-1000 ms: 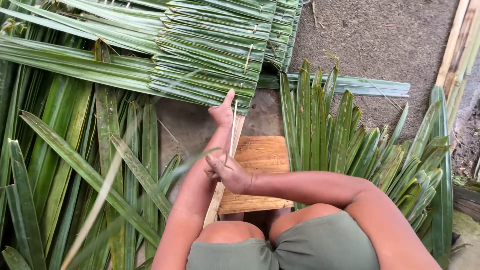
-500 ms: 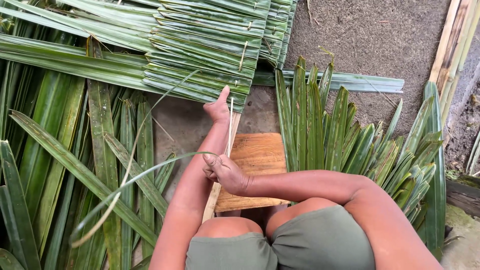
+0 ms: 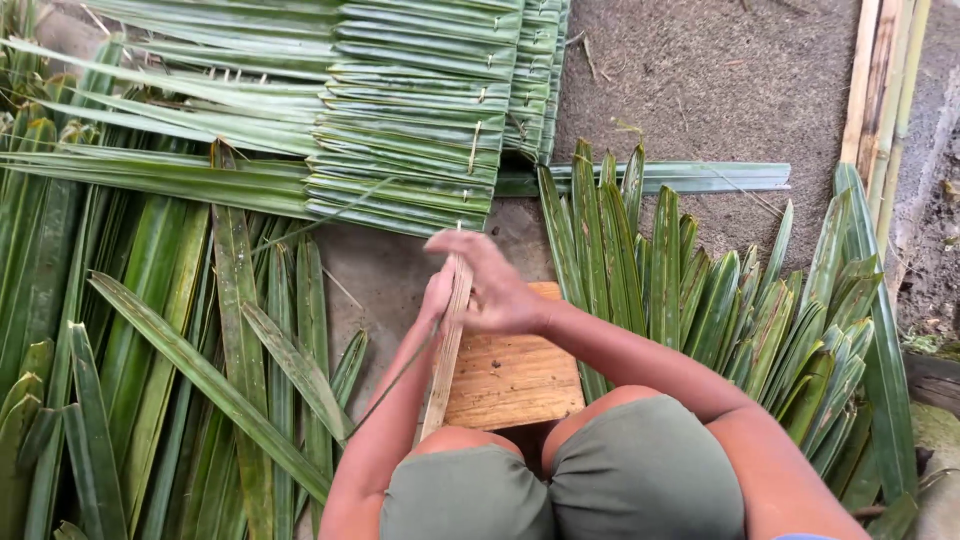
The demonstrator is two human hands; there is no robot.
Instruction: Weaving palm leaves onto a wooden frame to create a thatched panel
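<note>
- Right hand: blurred, fingers spread and loose, lying across the top of the bamboo slat. Hard to say whether it grips anything; it looks open rather than clenched.
- Left hand: mostly hidden behind the right hand and the slat, pressed against the slat's left edge. Fingers seem curled around the slat, though the view is poor.
- Thin green leaf strip: runs from the left hand down and to the left, alongside the left forearm, taut and narrow.
- Bamboo slat: pale, long, leaning from between the knees up to the lower edge of the stitched leaf panel; its upper end touches or just meets that edge.
- Wooden board: flat on the ground just right of the slat, in front of the knees, under the right forearm.
- Stitched leaf panel: folded green leaves layered in rows, pinned with short pale sticks, lying across the top of the view.
- Loose palm leaves: long blades spread on the ground at left.
- Fan of pointed leaf tips: standing bundle at right, just beside the board.
- Bare earth floor: beyond the panel, top right.
- Bamboo poles: leaning along the right edge.
</note>
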